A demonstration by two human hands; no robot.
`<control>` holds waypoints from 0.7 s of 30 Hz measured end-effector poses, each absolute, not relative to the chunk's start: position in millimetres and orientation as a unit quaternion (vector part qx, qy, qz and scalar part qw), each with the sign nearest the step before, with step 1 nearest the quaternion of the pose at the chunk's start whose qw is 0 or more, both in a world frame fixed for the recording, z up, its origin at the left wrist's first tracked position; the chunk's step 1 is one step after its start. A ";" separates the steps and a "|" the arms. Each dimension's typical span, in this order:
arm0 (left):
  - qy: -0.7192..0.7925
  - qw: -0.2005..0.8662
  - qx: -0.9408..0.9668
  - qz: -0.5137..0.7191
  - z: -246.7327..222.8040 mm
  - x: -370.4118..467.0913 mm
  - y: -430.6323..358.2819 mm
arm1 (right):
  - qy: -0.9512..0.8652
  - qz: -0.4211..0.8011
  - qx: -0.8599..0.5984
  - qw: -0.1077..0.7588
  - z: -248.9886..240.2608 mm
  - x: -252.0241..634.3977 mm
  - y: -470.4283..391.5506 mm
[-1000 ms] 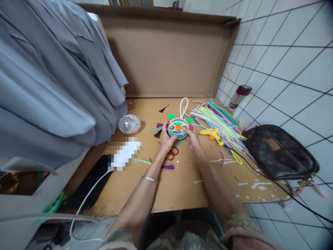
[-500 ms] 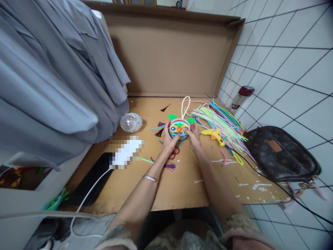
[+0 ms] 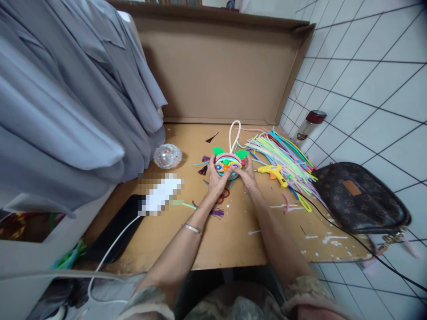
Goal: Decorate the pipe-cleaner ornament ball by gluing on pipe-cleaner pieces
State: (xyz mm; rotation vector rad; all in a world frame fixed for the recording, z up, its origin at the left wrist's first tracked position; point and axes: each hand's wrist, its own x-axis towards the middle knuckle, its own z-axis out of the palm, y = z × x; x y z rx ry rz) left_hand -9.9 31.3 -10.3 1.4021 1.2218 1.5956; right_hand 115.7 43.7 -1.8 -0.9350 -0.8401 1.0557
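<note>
Between both hands is a colourful round lantern with a face, green ears and a pale loop handle standing up from its top. My left hand grips its left side, thumb across the lower front. From the right, my right hand holds it with the thumb pressed on the front near an eye. Purple tassels lie beside my left hand. Red-handled scissors are on the table under my left wrist, partly hidden. A yellow glue gun lies right of my right hand.
A bundle of coloured pipe cleaners lies at the back right, near a bottle and a brown handbag. At left are a clear ball, a black tray-like object and a white cable. Cardboard stands behind.
The lantern has shifted slightly left and its top has tipped, with the loop handle moving left too. My right thumb has moved further onto its front. Both hands keep their hold.
</note>
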 end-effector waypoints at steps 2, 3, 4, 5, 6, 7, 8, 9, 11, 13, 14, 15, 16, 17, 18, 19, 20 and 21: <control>0.479 0.334 0.531 0.614 -10.1 -10.0 32.0 | -0.394 0.465 -0.420 0.673 -6.6 118.5 46.2; 0.484 0.332 0.528 0.614 -10.2 -10.0 32.4 | -0.407 0.462 -0.417 0.668 -8.7 119.8 47.5; 0.488 0.330 0.525 0.615 -10.3 -10.0 32.7 | -0.420 0.460 -0.413 0.664 -10.5 120.9 48.5; 0.490 0.326 0.524 0.615 -10.5 -9.8 33.0 | -0.430 0.458 -0.409 0.662 -11.9 121.6 49.4; 0.493 0.322 0.522 0.617 -10.7 -9.5 33.3 | -0.436 0.457 -0.407 0.660 -12.9 122.0 50.0; 0.495 0.318 0.521 0.618 -10.9 -9.1 33.5 | -0.439 0.456 -0.405 0.660 -13.6 122.0 50.4; 0.496 0.315 0.520 0.619 -10.9 -8.7 33.8 | -0.439 0.456 -0.405 0.660 -13.9 121.7 50.5; 0.498 0.312 0.519 0.620 -10.8 -8.3 34.0 | -0.437 0.456 -0.404 0.661 -13.9 121.2 50.3; 0.503 0.306 0.517 0.621 -9.8 -7.5 34.2 | -0.436 0.457 -0.401 0.664 -13.2 120.1 49.4; 0.511 0.299 0.514 0.620 -8.0 -6.8 34.2 | -0.438 0.458 -0.395 0.665 -12.1 119.2 48.0; 0.515 0.296 0.514 0.619 -7.0 -6.6 34.3 | -0.438 0.461 -0.393 0.665 -11.4 119.1 47.3; 0.517 0.292 0.514 0.618 -5.9 -6.4 34.4 | -0.439 0.464 -0.389 0.664 -10.7 119.2 46.8; 0.518 0.289 0.516 0.618 -5.0 -6.2 34.6 | -0.438 0.467 -0.387 0.664 -10.1 119.6 46.4; 0.518 0.286 0.518 0.618 -4.2 -6.1 34.8 | -0.435 0.470 -0.385 0.665 -9.6 120.0 46.3; 0.516 0.283 0.521 0.618 -3.6 -5.9 35.2 | -0.430 0.473 -0.384 0.666 -9.5 120.5 46.4; 0.515 0.281 0.522 0.619 -3.3 -5.7 35.6 | -0.421 0.477 -0.384 0.669 -9.6 121.0 46.7; 0.515 0.279 0.522 0.620 -3.1 -5.5 36.1 | -0.410 0.481 -0.384 0.673 -10.3 121.2 47.1; 0.516 0.277 0.521 0.621 -3.0 -5.1 36.6 | -0.396 0.485 -0.386 0.678 -11.4 121.2 47.5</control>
